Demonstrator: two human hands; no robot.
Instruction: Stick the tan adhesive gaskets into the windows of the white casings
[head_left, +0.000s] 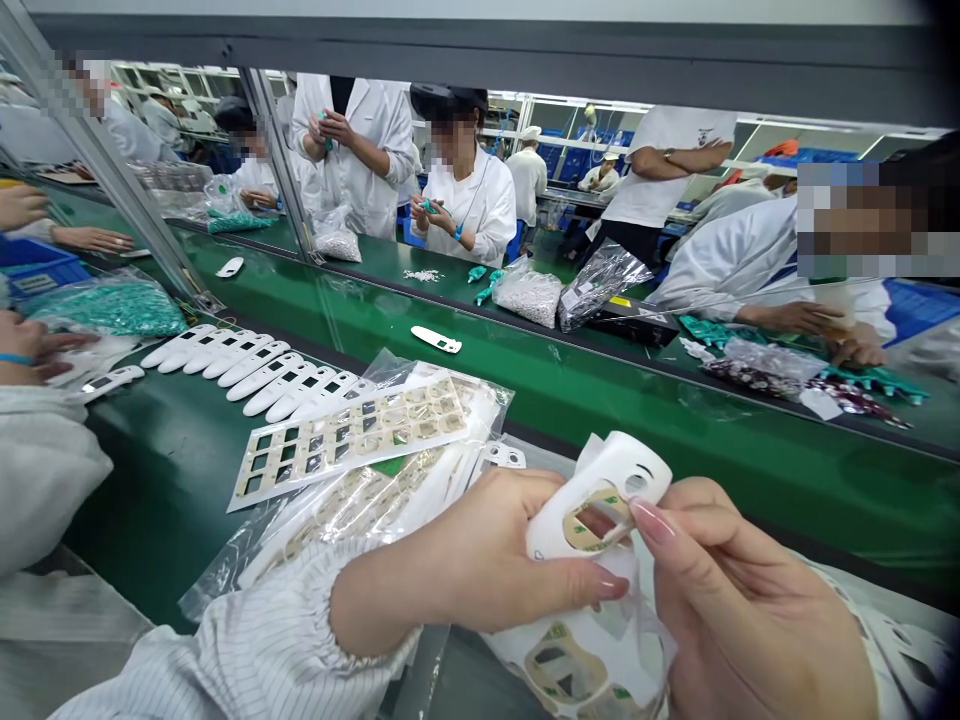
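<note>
Gripped at the lower left end by the left hand (502, 560), thumb along the near edge and most fingers hidden behind: a white shell (626, 465), tilted, far end up and to the right, above the near bench. Inside the rim of its big oval window, a tan sticker (576, 532), curved along the edge. At the window's right edge, the right hand (750, 590), thumb and forefinger close together; pinching sticker or shell rim, cannot tell. Hanging just below, between both hands, a sticker sheet (559, 665) with more tan shapes.

Little room around the hands: under and beyond the left wrist, a plastic-wrapped stack (360, 505), topped by a card (352, 435) with rows of dark openings; at lower right, close to the right hand, white sheets (911, 650). More room to the left, on bare green tabletop (169, 450), bounded by a row of shells (251, 370) along the far edge and a neighbour's sleeve (45, 470). Past the dark border, a long green strip (540, 385), mostly open, with one lone shell (436, 340) well apart from the row.
</note>
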